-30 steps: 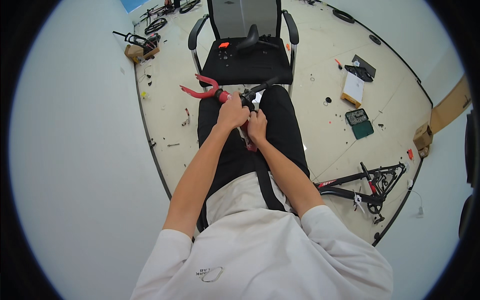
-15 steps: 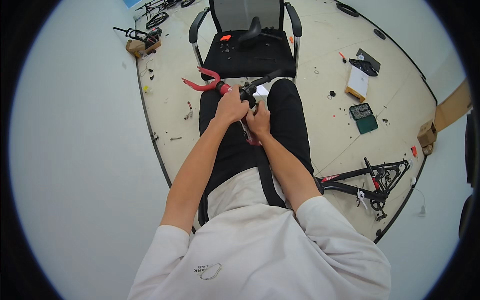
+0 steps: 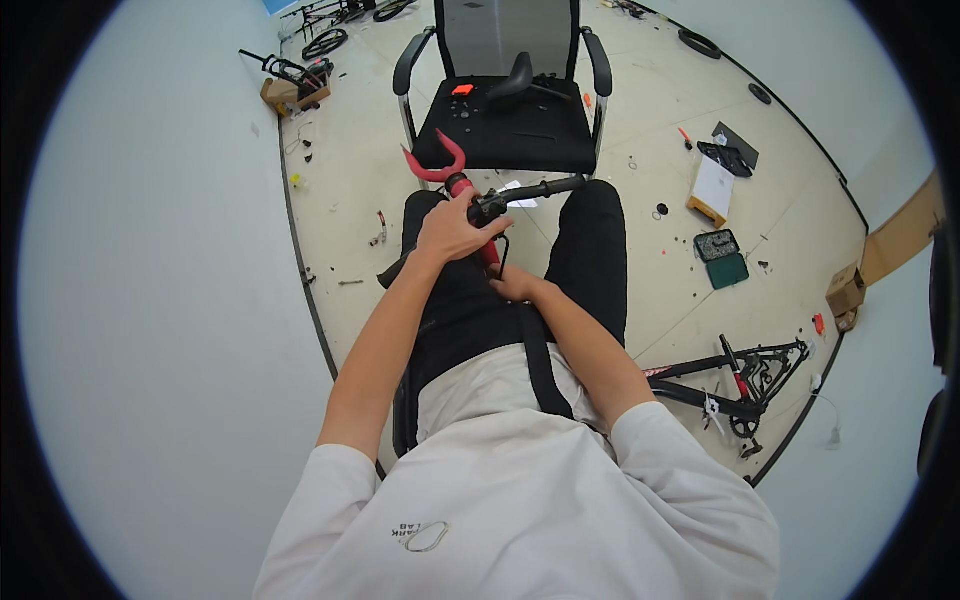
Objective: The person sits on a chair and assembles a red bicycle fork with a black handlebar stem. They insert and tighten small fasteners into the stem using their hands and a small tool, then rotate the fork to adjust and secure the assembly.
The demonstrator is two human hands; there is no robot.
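Note:
A red bicycle part with a two-pronged fork (image 3: 440, 160) lies over my thighs, its prongs pointing away from me. Across it runs a black handlebar (image 3: 540, 190), and a black lever-like bar (image 3: 504, 255) hangs from it on the right. My left hand (image 3: 448, 232) is closed around the handlebar's middle, thumb and fingers on either side of the clamp. Closer to my lap, my right hand (image 3: 515, 284) holds the lower end of the red tube (image 3: 490, 254). Its fingertips are partly hidden.
Ahead stands a black office chair (image 3: 505, 135) carrying a saddle (image 3: 515, 78) and small parts. On the floor at right lie a black bicycle frame (image 3: 735, 395), a green case (image 3: 725, 268) and a white-topped box (image 3: 712, 188). A white wall (image 3: 170, 300) rises at left.
The fork and handlebar have turned, with the handlebar's right end now lower and farther right. My right hand has moved down toward my lap, away from the handlebar clamp; my left hand has shifted slightly left.

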